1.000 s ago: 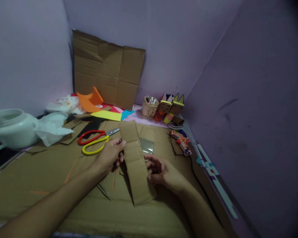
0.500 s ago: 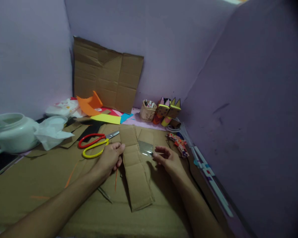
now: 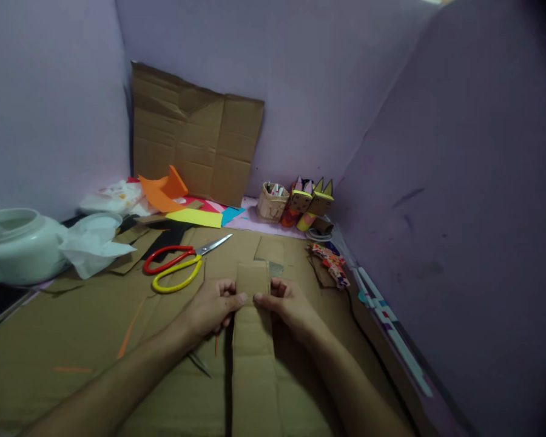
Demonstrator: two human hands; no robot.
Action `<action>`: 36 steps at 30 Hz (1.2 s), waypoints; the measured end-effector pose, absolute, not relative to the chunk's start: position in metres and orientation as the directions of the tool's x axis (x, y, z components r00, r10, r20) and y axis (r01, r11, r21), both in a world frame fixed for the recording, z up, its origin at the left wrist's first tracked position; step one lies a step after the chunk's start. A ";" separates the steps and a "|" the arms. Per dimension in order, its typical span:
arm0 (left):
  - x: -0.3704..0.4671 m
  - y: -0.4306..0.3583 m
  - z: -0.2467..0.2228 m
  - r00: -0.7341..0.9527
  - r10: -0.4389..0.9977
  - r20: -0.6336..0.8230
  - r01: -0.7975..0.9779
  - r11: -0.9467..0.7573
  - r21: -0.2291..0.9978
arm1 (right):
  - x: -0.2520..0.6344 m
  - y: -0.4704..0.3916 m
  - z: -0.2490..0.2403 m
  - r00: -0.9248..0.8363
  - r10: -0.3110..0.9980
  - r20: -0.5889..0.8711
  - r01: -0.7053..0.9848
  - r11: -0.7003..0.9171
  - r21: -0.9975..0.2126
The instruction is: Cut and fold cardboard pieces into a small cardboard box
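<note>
A long creased cardboard strip (image 3: 253,346) runs toward me, its far end raised between my two hands. My left hand (image 3: 216,306) pinches its left edge, thumb on top and fingers curled beneath. My right hand (image 3: 291,303) grips the right edge the same way, the thumbs close together over a crease. Just past the strip's far end lies a shiny flat piece (image 3: 276,267), partly covered. Scissors (image 3: 182,264) with one red and one yellow handle rest to the left, blades pointing right.
Cardboard (image 3: 164,400) covers the table. A white pot (image 3: 22,243) and crumpled tissue stand left. Behind lie orange foam (image 3: 164,188) and yellow paper (image 3: 195,217), with a leaning cardboard sheet (image 3: 195,133). A pen basket (image 3: 272,203) stands at the back; a glue gun (image 3: 330,264) with a cord lies right.
My right hand has moved from beside the shiny piece to the strip's right edge. The strip has turned straighter and come nearer to me, and the scissor blades are now uncovered.
</note>
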State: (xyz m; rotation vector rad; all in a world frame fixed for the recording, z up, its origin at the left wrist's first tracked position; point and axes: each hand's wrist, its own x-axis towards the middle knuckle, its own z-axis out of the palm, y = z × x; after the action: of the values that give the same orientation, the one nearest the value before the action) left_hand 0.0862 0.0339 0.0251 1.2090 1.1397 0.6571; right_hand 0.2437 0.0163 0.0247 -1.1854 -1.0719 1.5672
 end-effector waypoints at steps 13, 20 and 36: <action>0.102 0.055 0.022 0.406 0.859 -0.311 0.298 0.198 0.934 | 0.278 0.035 0.023 -0.231 0.961 -0.153 0.162 -0.117 -0.980; 0.109 0.069 0.023 0.476 0.878 0.057 0.521 -0.334 0.786 | 0.284 0.042 0.019 -0.286 0.958 -0.021 0.151 0.023 -0.988; 0.108 0.069 0.032 0.532 0.847 0.004 0.710 -0.448 0.544 | 0.288 0.045 0.024 -0.351 0.931 0.103 0.596 0.307 -0.742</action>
State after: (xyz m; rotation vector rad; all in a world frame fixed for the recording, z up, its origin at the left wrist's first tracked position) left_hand 0.1081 0.0686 0.0316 2.2887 1.2641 0.3783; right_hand 0.2878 0.0452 0.0236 -1.3497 -2.0513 0.8321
